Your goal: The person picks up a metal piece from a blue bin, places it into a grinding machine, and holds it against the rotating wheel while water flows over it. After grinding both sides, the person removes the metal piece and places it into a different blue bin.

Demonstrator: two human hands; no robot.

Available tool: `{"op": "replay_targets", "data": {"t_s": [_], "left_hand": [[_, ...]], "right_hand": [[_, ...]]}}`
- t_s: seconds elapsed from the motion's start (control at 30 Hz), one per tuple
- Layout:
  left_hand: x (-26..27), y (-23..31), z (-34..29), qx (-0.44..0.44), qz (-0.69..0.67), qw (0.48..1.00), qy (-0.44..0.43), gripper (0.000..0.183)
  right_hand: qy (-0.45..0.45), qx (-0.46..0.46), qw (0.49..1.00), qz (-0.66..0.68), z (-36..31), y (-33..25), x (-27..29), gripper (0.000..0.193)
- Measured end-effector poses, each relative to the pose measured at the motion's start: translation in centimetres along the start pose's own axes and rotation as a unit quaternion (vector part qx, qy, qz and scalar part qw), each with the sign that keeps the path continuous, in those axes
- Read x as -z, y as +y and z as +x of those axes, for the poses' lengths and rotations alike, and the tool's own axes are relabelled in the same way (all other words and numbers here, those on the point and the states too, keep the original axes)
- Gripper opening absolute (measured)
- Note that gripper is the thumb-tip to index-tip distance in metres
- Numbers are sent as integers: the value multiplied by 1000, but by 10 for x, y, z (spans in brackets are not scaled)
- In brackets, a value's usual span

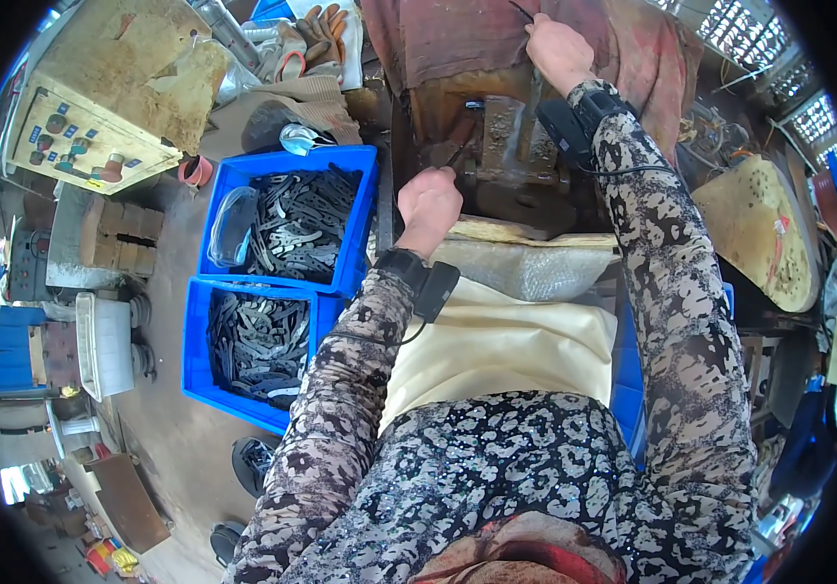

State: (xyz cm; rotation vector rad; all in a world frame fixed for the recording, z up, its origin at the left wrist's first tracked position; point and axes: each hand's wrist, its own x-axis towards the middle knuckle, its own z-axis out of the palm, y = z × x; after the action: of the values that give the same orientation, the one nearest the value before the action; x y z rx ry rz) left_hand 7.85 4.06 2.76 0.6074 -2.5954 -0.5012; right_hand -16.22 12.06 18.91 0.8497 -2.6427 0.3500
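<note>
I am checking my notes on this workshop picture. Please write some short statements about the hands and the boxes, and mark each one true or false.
1. The right hand is raised on a lever above the rusty press machine. True.
2. The left hand rests inside a blue crate. False: it is at the front of the machine, to the right of the crates.
3. Two blue crates to the person's left hold dark flat metal parts. True.
4. Both wrists are bare. False: each wears a black band, as on the left wrist.
5. A cream cloth covers the person's lap. True.
</note>
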Motion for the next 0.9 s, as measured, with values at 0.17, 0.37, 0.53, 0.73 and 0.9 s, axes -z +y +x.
{"op": "replay_targets", "data": {"t_s": [0.17,0.37,0.53,0.73,0.9], "left_hand": [[3,3,0,4,0,1000,-1,14],[3,3,-1,1,6,1000,-6,15],[3,3,0,2,2,1000,-2,15],[3,2,-1,2,-7,1000,2,15],[5,2,-1,6,-13,1000,4,16]], "right_hand": [[3,3,1000,1,-1,2,1,31],[-7,-14,1000,4,-2,-1,4,30],[-5,-13,1000,1,-1,-1,4,30],[0,-9,1000,3,-1,-1,2,30],[3,-1,1000,2,-1,-1,1,30]]}}
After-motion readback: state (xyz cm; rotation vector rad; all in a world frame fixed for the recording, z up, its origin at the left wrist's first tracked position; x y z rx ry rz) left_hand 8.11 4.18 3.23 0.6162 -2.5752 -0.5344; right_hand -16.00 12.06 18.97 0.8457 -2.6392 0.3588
